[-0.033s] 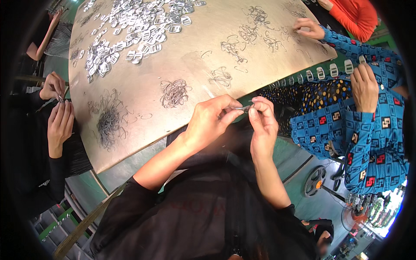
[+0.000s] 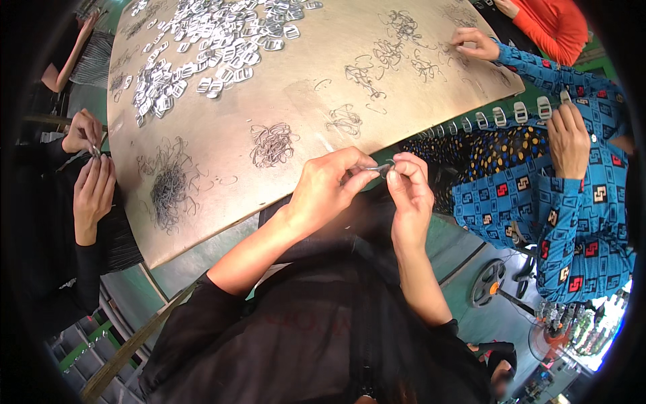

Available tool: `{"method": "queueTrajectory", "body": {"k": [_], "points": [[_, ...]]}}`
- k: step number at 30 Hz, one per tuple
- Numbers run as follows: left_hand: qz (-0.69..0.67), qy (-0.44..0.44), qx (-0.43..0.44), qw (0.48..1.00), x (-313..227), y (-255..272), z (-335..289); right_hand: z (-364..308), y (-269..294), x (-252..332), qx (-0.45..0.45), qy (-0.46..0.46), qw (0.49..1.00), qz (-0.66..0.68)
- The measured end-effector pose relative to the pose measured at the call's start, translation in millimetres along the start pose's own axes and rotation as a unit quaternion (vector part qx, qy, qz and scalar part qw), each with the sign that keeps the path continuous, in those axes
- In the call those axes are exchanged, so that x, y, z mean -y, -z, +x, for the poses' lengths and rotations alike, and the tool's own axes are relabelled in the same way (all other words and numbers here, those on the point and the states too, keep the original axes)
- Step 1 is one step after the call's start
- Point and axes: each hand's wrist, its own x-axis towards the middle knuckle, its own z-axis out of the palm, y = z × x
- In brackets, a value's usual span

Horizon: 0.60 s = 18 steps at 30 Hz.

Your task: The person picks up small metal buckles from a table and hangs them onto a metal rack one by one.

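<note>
Dark-grey piece (image 2: 385, 169) pinched between left hand (image 2: 328, 182) and right hand (image 2: 410, 195), at two o'clock from view centre.
Left hand's thumb and forefinger pinch the thin end; right hand's fingertips pinch the dark end. Since the preceding picture, the dark end shows more fully, judged a slight in-hand adjustment, work continuing. Wire heap (image 2: 272, 145) on the counter (image 2: 229, 138): between nine and ten o'clock from the hands.

Dark held piece (image 2: 385, 170), grey wires (image 2: 169, 187), silvery buckles (image 2: 242, 74), tan table (image 2: 306, 74), blue sleeve (image 2: 564, 222) patterned red and cream, black cloth (image 2: 501, 145) dotted yellow
</note>
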Motion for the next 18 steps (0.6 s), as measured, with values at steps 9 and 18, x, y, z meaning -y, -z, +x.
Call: {"method": "queueTrajectory", "body": {"k": [9,18], "points": [[-0.003,0.008,0.027,1.000,6.7,4.1,-2.5,102.2,5.5,-42.1,0.067,0.034,0.978,-0.196],[-0.042,0.009,0.071,0.997,9.6,-2.4,-8.8,194.1,1.8,-72.6,0.038,0.022,0.908,-0.417]]}}
